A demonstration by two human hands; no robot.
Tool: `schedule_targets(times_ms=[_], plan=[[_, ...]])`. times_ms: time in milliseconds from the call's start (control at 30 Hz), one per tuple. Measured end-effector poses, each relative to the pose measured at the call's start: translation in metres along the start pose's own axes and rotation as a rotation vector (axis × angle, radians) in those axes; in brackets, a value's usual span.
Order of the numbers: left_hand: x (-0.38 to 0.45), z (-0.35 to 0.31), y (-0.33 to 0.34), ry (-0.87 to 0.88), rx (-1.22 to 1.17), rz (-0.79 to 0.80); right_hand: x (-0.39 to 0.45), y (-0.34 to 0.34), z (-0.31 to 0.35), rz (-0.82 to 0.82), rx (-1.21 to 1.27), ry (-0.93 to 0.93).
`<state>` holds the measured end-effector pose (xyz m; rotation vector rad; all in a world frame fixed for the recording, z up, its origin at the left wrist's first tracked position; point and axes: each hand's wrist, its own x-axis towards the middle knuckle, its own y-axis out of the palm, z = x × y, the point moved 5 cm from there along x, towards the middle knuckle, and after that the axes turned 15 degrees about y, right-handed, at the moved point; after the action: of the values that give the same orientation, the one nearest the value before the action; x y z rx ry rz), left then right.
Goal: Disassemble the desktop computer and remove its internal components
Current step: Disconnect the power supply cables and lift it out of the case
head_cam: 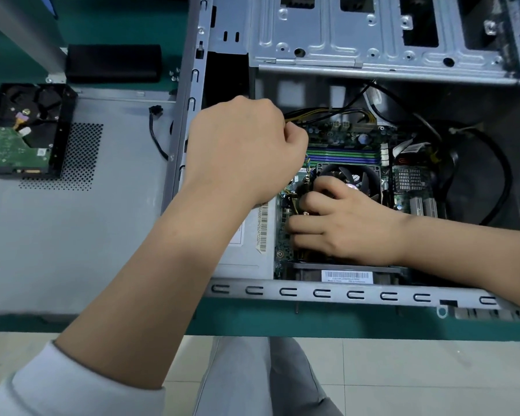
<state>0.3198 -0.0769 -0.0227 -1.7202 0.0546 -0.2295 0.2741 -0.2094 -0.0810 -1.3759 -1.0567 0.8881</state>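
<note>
Fingers [285, 133] of left hand [246, 148] pinch yellow-black cables [327, 111]; right hand [339, 220] presses one motherboard [342, 139].

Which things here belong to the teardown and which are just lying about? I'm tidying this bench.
Job: open case, motherboard, CPU fan, yellow-black cable at left hand, right hand.
Lying about: hard drive, side panel, black block.

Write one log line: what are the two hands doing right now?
left hand: grips yellow-black cables | right hand: fingers at CPU cooler fan | hard drive: out, on side panel

Grey case [336, 291], green motherboard [339, 136], teal table [282, 321]
</note>
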Motion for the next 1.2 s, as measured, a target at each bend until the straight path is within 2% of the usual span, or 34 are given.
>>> schedule_targets(times_ms=[100,333,600,767,1000,1200], plan=[[0.001,0.001,0.000,-0.005,-0.009,0.006,0.003,0.000,-0.002,0.003,0.011,0.017],[0.001,0.001,0.001,0.002,-0.013,0.014,0.011,0.002,-0.007,0.214,0.188,0.049],[0.001,0.001,0.000,0.024,-0.013,-0.017,0.006,0.000,-0.001,0.061,-0.011,-0.079],[0.003,0.001,0.001,0.020,-0.007,-0.015,0.007,0.001,0.000,-0.015,0.037,-0.021],[0.002,0.002,0.001,0.030,-0.037,-0.009,0.015,0.008,-0.010,0.290,0.266,0.117],[0.001,0.001,-0.001,0.031,-0.027,-0.020,0.016,0.008,-0.008,0.195,0.235,0.071]])
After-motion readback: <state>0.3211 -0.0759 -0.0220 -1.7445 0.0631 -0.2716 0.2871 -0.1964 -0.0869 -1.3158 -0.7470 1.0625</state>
